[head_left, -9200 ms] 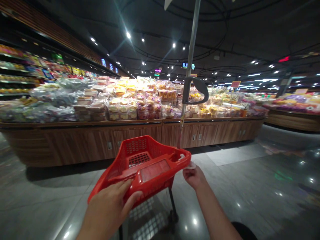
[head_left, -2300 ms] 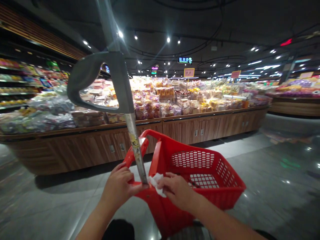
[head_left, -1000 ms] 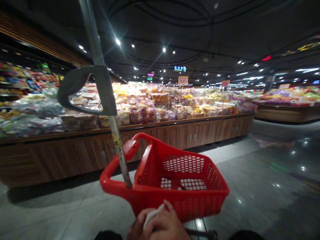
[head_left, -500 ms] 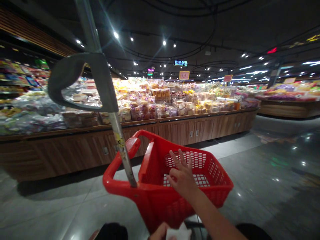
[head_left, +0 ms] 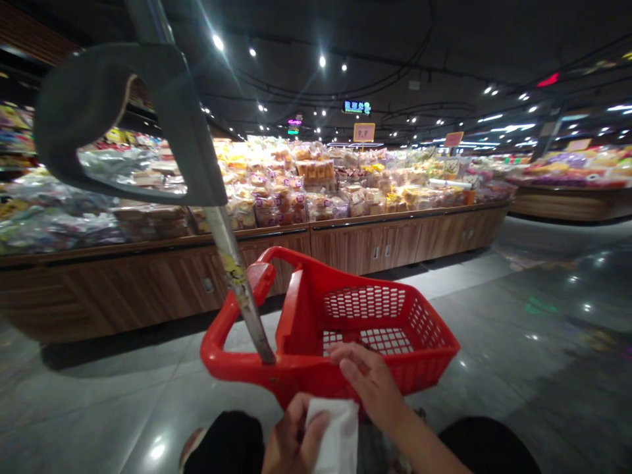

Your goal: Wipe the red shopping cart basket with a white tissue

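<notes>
At the bottom middle, my left hand [head_left: 296,438] is closed on a folded white tissue [head_left: 338,434], its thumb pressed flat over the front. My right hand [head_left: 370,382] comes in from the lower right above the tissue, holding nothing. Its fingers reach leftward, slightly bent, with the thumb a little apart. Behind it stands a red plastic shopping cart basket [head_left: 296,329] with a perforated wall; the right hand overlaps its near rim in view, and I cannot tell whether they touch.
A metal pole [head_left: 241,289] with a large grey loop handle [head_left: 205,151] rises on the left in front of the cart. Beyond runs a wooden display counter [head_left: 355,247] piled with bagged baked goods [head_left: 281,197]. My dark-clothed knees [head_left: 230,441] show below; grey tiled floor [head_left: 494,329] extends right.
My right hand has dropped from over the basket, its spread fingers drawing together. My left hand has risen further into view with the tissue. The view has shifted slightly.
</notes>
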### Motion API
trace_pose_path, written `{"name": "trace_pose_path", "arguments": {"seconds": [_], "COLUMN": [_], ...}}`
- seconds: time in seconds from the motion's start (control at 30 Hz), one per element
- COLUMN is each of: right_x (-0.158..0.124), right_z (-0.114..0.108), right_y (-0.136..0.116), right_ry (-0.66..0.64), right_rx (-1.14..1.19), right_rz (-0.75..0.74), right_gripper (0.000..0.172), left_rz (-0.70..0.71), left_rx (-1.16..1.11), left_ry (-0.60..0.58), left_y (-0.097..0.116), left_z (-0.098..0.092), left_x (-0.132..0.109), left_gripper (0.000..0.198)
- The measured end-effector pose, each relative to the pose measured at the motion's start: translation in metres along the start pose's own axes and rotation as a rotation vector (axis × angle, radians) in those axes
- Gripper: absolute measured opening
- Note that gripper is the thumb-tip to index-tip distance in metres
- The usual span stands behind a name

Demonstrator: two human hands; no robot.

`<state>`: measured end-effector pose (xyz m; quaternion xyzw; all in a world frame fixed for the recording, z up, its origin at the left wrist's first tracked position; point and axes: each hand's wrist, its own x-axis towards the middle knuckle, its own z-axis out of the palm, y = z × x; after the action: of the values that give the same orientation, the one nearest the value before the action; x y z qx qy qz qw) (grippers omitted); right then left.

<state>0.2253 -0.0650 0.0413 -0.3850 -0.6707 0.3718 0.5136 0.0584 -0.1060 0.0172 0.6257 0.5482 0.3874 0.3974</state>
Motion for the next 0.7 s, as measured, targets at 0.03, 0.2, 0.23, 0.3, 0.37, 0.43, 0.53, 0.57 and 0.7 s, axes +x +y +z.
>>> {"name": "trace_pose_path", "arguments": {"seconds": [0.03, 0.2, 0.23, 0.3, 0.37, 0.43, 0.53, 0.57, 0.7], "right_x": [-0.009, -0.040, -0.042, -0.045, -0.045, -0.045, -0.044, -0.044, -0.043], "right_z": [0.003, 0.014, 0.014, 0.012, 0.009, 0.005, 0.001, 0.000, -0.001], "right_y": [0.002, 0.021, 0.024, 0.029, 0.033, 0.035, 0.036, 0.035, 0.029], "right_ry": [-0.038, -0.138, -0.137, -0.096, -0.033, 0.008, -0.023, -0.054, -0.055], "right_rx": [0.068, 0.266, 0.309, 0.390, 0.446, 0.480, 0.541, 0.569, 0.621], "right_rz": [0.061, 0.310, 0.340, 0.382, 0.405, 0.397, 0.344, 0.347, 0.455], "right_gripper": [0.025, 0.024, 0.018, 0.014, 0.021, 0.029, 0.039, 0.043, 0.037], "left_rz": [0.026, 0.099, 0.084, 0.036, -0.017, -0.054, -0.069, -0.060, 0.024], "left_rx": [0.010, 0.001, -0.028, -0.112, -0.186, -0.254, -0.330, -0.339, -0.370], "left_ry": [0.010, 0.032, 0.002, -0.105, -0.213, -0.232, -0.212, -0.228, -0.311], "left_y": [0.001, 0.006, 0.006, 0.002, -0.004, -0.011, -0.015, -0.014, -0.005], "left_z": [-0.001, -0.005, -0.005, -0.005, -0.003, -0.002, 0.000, 0.001, 0.001], "left_x": [0.000, 0.004, 0.006, 0.009, 0.011, 0.011, 0.008, 0.007, -0.001], "left_gripper": [0.022, 0.018, 0.020, 0.029, 0.032, 0.029, 0.031, 0.031, 0.042]}}
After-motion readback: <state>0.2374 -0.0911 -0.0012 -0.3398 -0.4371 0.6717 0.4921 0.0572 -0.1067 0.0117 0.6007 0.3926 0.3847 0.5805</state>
